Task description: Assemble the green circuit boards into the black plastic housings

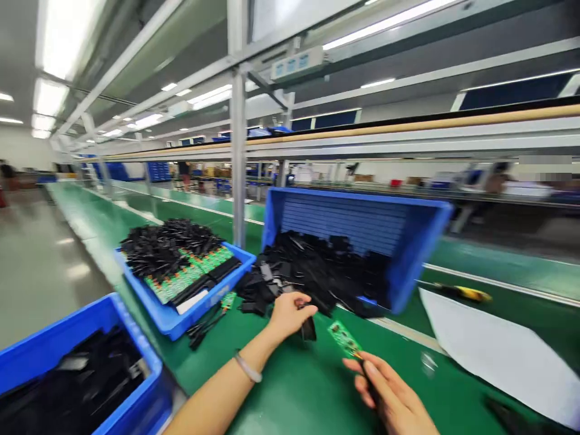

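Observation:
My left hand (290,315), with a band round the wrist, is closed with thumb and forefinger pinched on a dark plastic piece (309,329) just above the green bench. It is at the front of a heap of black parts (312,266) spilling from a tipped blue crate (357,211). In my right hand (389,393) is a green circuit board (343,338) with a black cable (372,386). The fingers close round the cable where its wires meet the board, and the board points up and left. The dark piece's exact kind cannot be made out.
To the left, a blue tray (181,326) holds rows of circuit boards and black cables. A blue bin (151,386) with black parts stands nearer. A loose board (228,301) lies beside the tray. At right are a white sheet (498,356) and a yellow-handled tool (471,293). A metal post (238,151) rises behind.

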Motion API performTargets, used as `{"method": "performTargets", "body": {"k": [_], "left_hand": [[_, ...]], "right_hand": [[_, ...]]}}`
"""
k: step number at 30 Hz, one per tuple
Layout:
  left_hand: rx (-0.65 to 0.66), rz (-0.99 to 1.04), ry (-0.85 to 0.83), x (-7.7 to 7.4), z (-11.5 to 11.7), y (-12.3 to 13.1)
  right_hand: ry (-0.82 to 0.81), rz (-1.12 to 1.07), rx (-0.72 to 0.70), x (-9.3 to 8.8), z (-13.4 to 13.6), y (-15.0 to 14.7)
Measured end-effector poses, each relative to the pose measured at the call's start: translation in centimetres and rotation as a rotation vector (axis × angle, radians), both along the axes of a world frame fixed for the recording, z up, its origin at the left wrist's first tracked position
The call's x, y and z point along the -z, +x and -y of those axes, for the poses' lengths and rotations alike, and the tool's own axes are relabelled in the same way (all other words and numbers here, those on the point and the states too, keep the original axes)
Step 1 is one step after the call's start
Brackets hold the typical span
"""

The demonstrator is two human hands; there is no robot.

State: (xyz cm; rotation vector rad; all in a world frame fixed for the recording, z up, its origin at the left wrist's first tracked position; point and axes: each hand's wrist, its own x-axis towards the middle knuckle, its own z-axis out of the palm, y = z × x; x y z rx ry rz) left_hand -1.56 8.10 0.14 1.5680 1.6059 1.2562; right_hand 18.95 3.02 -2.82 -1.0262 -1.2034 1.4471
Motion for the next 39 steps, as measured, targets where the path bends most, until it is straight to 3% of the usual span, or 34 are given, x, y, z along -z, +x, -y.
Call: {"method": "performTargets", "body": {"k": [5,9,11,18,25,34,39], "left_hand": [[0.141,0.332,-0.170,3.0,1.0,2.2],[0.273,0.693,-0.289,2.6,2.7,2.8],[0.355,0.781,-0.302,2.2,3.1,2.8],[0.389,0.764,-0.263,2.1,3.3,2.9],[0.489,0.914,-0.295,1.9,3.9,3.6],[0.282,0.838,-0.226,2.6,4.2,4.8],[0.287,0.822,-0.232,2.6,4.0,4.6]], "right_hand": [[-0.060,-0.038,0.020,-0.4,0.6,-1.7],[-0.115,-0.057,0.068,0.3,0.5,-2.0],[-0.116,-0.083,0.109,0.4,0.4,-2.0],[-0.053,-0.069,0.148,0.0,0.2,-1.5],[-0.055,-0.037,0.115,0.4,0.1,-1.7],[-0.094,-0.014,0.071,0.7,0.0,-2.5],[-0.188,-0.074,0.041,0.2,-0.1,-2.3]]}}
